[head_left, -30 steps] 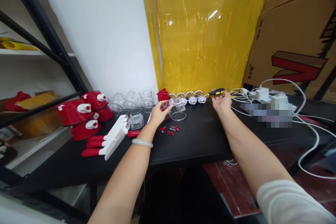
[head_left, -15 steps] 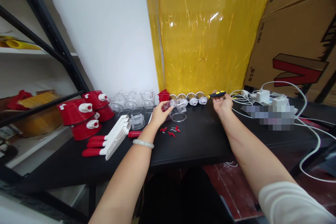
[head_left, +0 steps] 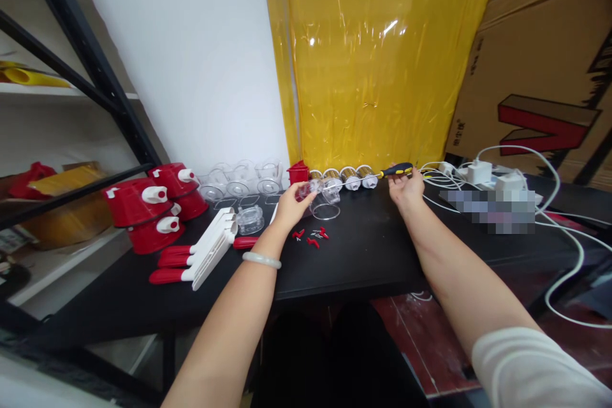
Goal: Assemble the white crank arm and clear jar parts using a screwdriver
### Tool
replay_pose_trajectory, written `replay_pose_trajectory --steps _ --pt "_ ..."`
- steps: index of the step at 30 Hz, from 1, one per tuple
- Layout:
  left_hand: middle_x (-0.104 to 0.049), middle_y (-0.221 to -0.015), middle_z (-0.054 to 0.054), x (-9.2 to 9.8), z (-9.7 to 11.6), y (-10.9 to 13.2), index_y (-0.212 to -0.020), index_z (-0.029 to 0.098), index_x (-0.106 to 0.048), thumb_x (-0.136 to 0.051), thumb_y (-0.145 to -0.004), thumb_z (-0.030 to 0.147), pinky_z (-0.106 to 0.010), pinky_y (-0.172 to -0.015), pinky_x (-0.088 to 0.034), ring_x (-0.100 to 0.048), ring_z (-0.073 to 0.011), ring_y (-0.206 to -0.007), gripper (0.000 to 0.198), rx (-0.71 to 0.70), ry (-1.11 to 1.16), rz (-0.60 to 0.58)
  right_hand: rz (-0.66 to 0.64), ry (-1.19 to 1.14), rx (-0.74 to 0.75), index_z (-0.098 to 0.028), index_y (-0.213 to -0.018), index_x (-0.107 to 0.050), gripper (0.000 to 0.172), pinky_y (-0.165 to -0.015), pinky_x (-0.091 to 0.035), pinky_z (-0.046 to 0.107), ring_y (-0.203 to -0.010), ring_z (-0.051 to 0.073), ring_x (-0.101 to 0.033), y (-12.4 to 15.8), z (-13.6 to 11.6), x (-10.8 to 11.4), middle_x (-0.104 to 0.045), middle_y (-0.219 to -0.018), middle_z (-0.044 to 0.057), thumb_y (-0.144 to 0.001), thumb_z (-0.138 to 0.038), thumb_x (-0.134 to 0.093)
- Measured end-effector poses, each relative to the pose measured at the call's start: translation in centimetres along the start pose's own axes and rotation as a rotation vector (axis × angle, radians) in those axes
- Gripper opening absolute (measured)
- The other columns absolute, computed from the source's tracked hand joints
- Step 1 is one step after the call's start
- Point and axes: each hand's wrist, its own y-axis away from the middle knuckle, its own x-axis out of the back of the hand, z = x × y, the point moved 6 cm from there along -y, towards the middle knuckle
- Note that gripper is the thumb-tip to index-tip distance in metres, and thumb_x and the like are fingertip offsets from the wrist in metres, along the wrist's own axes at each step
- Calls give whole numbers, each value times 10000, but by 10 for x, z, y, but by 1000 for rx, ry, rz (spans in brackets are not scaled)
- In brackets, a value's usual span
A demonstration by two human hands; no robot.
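My left hand is closed round a clear plastic part that has red at its near end; the fingers hide some of it. From the right, a screwdriver with a yellow-and-black handle reaches toward this part, its long thin shaft nearly level. My right hand grips the handle with bent fingers, palm turned up. Where the tip meets the part is too small to make out. Below the part, a clear round rim shows over the table. Small red pieces and tiny screws lie nearer me.
Red bowl-shaped housings are stacked at the left. White parts with red handles lie beside them. Clear cups and gold-and-white cylinders line the back. White cables and plugs spread over the right side.
The screwdriver handle has turned slightly in my right hand and shifted a touch. My left hand and the clear part hold almost the same position.
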Motion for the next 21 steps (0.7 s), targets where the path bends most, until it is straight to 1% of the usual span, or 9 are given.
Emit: replay_pose_trajectory --steps 3,6,8,10,13,15,19,21 --pt "-719 -1164 -87 0 0 1 -1139 203 -664 -716 -807 403 -398 -1016 -483 -665 -248 -1108 392 -2 0 -1 2 -20 -19 -261 -977 -454 113 -676 -560 279 -709 98 -646 -1 1 0 -631 -866 -29 -935 -366 -455" --pt "-720 -1163 -84 0 2 1 -1135 206 -666 -718 -807 399 -397 -1013 -484 -664 -250 -1108 384 -2 -7 -1 54 -1 -2 -283 -993 -466 85 -637 -536 231 -678 81 -633 -1 0 3 -612 -827 -56 -922 -310 -504" --pt "-719 -1166 -81 0 3 1 -1137 208 -664 -718 -807 395 -394 -1012 -484 -661 -251 -1114 382 -5 -16 -2 89 44 16 -300 -992 -482 107 -590 -500 188 -631 63 -603 -1 0 4 -586 -790 -76 -909 -320 -547" --pt "-718 -1167 -82 0 4 1 -1142 205 -662 -716 -809 391 -390 -1010 -486 -661 -249 -1115 385 -11 -20 -4 88 79 26 -307 -991 -498 129 -567 -475 169 -597 53 -576 -2 0 5 -564 -765 -84 -899 -361 -571" --pt "-719 -1166 -85 -1 2 0 -1144 201 -661 -714 -811 390 -388 -1008 -489 -665 -247 -1103 386 -18 -11 -6 45 70 30 -301 -992 -495 152 -604 -501 198 -638 68 -600 -4 0 4 -584 -791 -69 -912 -428 -517" --pt "-720 -1161 -83 -2 1 0 -1140 204 -663 -715 -810 389 -388 -1007 -490 -668 -245 -1095 382 -14 -8 -4 8 49 25 -292 -990 -479 158 -637 -525 236 -697 89 -633 -5 1 3 -621 -846 -49 -920 -434 -473" --pt "-725 -1144 -74 -1 1 -1 -1145 206 -664 -712 -811 394 -380 -994 -496 -672 -243 -1073 386 -3 -21 1 -7 4 -8 -296 -1020 -454 97 -664 -541 276 -767 122 -669 -3 0 2 -656 -877 -25 -933 -317 -416" --pt "-728 -1130 -70 -1 2 0 -1146 204 -665 -712 -809 394 -375 -983 -500 -672 -243 -1063 390 -5 -34 7 10 0 -22 -304 -1026 -447 102 -653 -535 266 -741 117 -663 -1 0 1 -648 -842 -34 -936 -279 -407"
